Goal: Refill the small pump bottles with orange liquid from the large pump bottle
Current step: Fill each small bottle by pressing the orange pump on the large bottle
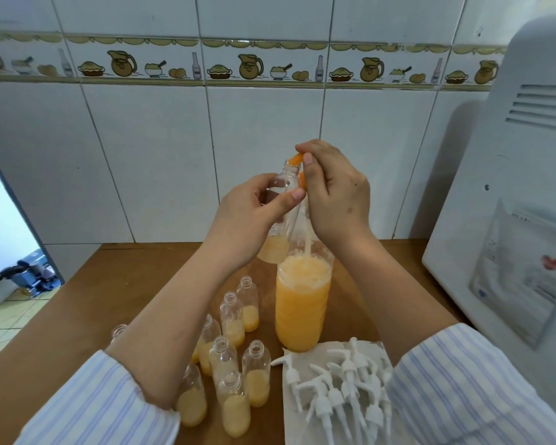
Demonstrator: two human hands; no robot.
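1. Left hand (pixel 254 213): grasping a small bottle (pixel 278 220), lifted up above the table (pixel 116 284), slightly tilted, with a little orange liquid at its bottom.
2. Right hand (pixel 331 194): pinching the orange pump head (pixel 297 160), with its spout right at the mouth of the small bottle.
3. Pump tube (pixel 307 239): hanging down from the right hand into the large bottle (pixel 302 303), standing open on the table, filled with orange liquid up to near the top (foamy surface).
4. Other small bottles (pixel 235 364): standing without caps in a group left of the large bottle, each partly filled with orange liquid.
5. White pumps (pixel 337 393): lying in a heap on a white paper towel (pixel 371 348), just right of the small bottles, near the foot of the large bottle.
6. White appliance (pixel 511 194): standing at the right edge, against the tiled wall (pixel 161 139).
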